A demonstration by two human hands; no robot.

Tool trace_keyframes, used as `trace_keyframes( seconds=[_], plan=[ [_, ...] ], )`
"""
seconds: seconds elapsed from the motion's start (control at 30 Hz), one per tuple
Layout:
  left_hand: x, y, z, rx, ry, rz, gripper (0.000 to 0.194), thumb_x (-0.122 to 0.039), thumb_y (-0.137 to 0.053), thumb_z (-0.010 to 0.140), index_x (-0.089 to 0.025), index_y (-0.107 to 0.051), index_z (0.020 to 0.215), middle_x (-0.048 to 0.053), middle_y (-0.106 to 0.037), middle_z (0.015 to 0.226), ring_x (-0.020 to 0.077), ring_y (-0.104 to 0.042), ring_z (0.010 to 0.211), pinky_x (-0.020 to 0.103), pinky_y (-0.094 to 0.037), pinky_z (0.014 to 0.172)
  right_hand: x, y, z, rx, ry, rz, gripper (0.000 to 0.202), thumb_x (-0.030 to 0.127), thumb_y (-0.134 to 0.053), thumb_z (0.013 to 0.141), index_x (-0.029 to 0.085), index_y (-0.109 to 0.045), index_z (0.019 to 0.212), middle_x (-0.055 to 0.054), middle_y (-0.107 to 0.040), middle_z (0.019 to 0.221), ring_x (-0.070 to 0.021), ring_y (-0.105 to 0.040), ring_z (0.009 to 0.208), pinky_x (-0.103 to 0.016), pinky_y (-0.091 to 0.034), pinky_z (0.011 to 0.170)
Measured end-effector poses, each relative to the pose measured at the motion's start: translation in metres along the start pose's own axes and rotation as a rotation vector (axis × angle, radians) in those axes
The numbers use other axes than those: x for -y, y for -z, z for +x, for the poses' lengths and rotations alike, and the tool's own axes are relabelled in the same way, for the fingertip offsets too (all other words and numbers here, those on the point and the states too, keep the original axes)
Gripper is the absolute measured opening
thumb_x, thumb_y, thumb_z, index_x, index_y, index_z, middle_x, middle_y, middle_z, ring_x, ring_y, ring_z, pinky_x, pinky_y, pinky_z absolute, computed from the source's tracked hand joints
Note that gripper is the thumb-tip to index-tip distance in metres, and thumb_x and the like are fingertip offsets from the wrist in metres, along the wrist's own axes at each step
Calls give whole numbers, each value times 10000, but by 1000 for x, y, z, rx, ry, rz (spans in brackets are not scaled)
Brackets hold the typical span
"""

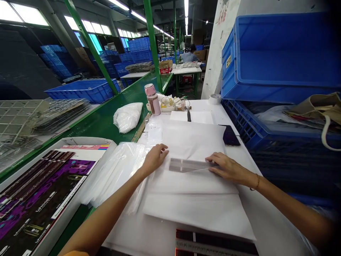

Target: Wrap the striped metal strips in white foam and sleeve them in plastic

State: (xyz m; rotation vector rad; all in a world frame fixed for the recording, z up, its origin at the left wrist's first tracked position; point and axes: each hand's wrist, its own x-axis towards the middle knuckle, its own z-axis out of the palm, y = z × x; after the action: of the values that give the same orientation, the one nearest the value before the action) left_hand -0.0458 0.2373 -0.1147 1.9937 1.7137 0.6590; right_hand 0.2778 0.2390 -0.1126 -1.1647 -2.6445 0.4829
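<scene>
Head view, the only one I have. The thing in hand is a flat grey strip (189, 165), blurred, lying on or just under the top sheet of a stack of white foam sheets (197, 209) on the white table (255, 227). I cannot tell whether it sits above the sheet or shows through it. Its long axis runs straight across my view, 9 o'clock to 3 o'clock, one end pointing at each hand, tilted barely if at all.

My left hand (155, 159) rests at the strip's 9 o'clock end, palm down, fingers loosely curled and touching the sheet just beside that end; it grips nothing that I can see. My right hand (226, 167) lies at the 3 o'clock end, fingers stretched flat and close together, fingertips (211, 159) pressing on or right at the strip's end. Nothing is pinched there either; it is a flat press. Of the two, the right one looks nearer, seemingly in contact, while the left one stops just short.

From the strip, a pile of clear plastic bags (117, 170) lies at 9 o'clock beyond the left hand, and a tray of purple printed packs (39, 199) farther that way. A pink bottle (153, 99) stands at 11 o'clock, a dark phone (230, 136) at 1 o'clock, blue crates (279, 53) at 2 o'clock.
</scene>
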Motion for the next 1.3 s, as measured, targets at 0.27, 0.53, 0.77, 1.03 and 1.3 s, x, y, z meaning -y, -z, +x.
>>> trace_keyframes(
  seconds=[0.27, 0.53, 0.77, 1.03, 1.3],
  plan=[
    [28, 8, 14, 50, 149, -52, 401, -586, -525, 801, -211, -627, 899, 2, -636, 773, 168, -580, 698, 269, -418, 603, 0, 1, -3, 32, 46, -1, 304, 334, -445, 935, 189, -617, 1139, -101, -572, 1047, -226, -557, 945, -389, -463, 870],
    [18, -4, 30, 33, 146, -36, 272, -472, -569, 787, -206, -579, 840, 10, -642, 821, 174, -577, 736, 275, -401, 632, -2, 12, 12, 128, 6, 39, 350, 243, -344, 952, 187, -666, 1078, -84, -609, 976, -197, -601, 871, -333, -471, 821],
    [26, 1, 36, 0, 197, -36, 385, -540, -650, 706, -192, -557, 840, 19, -619, 803, 187, -570, 731, 277, -380, 608, 0, 15, 10, 154, 24, 20, 374, 256, -317, 956, 189, -656, 1099, -97, -610, 988, -221, -599, 880, -362, -471, 816],
    [37, 4, 39, -41, 118, -92, 270, -449, -530, 822, -191, -540, 744, -21, -588, 667, 139, -535, 628, 246, -379, 574, 1, 18, 3, 159, 51, 37, 394, 183, -305, 928, 179, -642, 1131, -100, -633, 1056, -230, -610, 967, -372, -478, 875],
    [6, 5, 15, -205, -68, 81, 188, -328, -460, 899, -178, -521, 993, 67, -587, 904, 204, -546, 837, 336, -417, 731, 3, 16, -1, 110, 58, -52, 396, 115, -339, 904, 183, -635, 1158, -88, -645, 1083, -214, -621, 978, -339, -497, 869]
  ],
)
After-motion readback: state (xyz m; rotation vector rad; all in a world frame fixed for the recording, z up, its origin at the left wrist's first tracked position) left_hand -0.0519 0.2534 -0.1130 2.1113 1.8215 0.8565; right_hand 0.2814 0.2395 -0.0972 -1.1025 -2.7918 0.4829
